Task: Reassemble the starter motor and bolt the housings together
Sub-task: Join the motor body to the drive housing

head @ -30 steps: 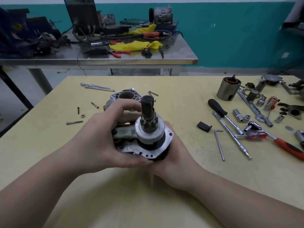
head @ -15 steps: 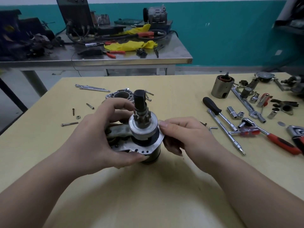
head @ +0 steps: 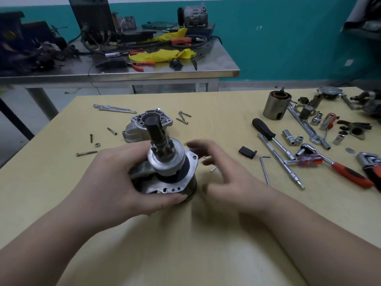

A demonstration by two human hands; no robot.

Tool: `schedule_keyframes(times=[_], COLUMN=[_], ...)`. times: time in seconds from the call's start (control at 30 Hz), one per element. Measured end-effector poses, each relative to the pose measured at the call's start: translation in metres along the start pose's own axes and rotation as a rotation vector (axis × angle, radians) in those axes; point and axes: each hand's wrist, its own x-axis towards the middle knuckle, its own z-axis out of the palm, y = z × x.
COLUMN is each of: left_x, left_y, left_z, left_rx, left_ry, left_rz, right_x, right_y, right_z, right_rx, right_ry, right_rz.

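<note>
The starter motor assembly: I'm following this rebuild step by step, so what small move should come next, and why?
Probably reach the right hand to the nose housing lying behind and bring it over the pinion shaft. The left hand already grips the starter motor assembly upright, the right hand is open and free, and the housing's bolts lie loose on the table.

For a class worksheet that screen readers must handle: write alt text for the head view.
A person's left hand grips an upright grey metal starter motor assembly on a pale yellow table; the blurred right hand hovers open beside it. Loose bolts, sockets and wrenches lie around.
</note>
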Motion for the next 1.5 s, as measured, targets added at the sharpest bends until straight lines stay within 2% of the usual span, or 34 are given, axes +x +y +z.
schedule_keyframes(times=[0.03, 0.1, 0.2, 0.37, 0.93, 1.17, 1.4, 1.5], left_x=[-0.003, -0.007, -0.011, -0.011, -0.009, -0.002, -0.006, -0.007], left_y=[0.001, 0.004, 0.005, 0.010, 0.017, 0.014, 0.010, 0.006], left_z=[0.001, 0.003, 0.006, 0.005, 0.010, 0.008, 0.008, 0.007], left_rx=[-0.006, -0.019, -0.026, -0.036, -0.062, -0.063, -0.063, -0.020], left_ry=[0.023, 0.042, 0.052, 0.015, -0.002, -0.026, 0.017, 0.028], left_rz=[0.003, 0.014, 0.012, 0.066, 0.023, 0.016, 0.009, -0.023], right_x=[0.000, 0.004, 0.011, 0.011, 0.007, 0.008, 0.007, 0.002], right_y=[0.000, -0.004, -0.006, -0.005, 0.004, 0.003, -0.005, -0.008], right_z=[0.006, 0.028, 0.048, 0.047, 0.050, 0.047, 0.043, 0.013], right_rx=[-0.077, -0.045, 0.010, 0.067, 0.075, 0.162, 0.158, -0.024], right_ry=[-0.046, -0.055, 0.054, 0.066, 0.146, 0.114, 0.038, -0.030], right_rz=[-0.016, -0.010, 0.054, 0.031, -0.004, -0.013, 0.017, -0.077])
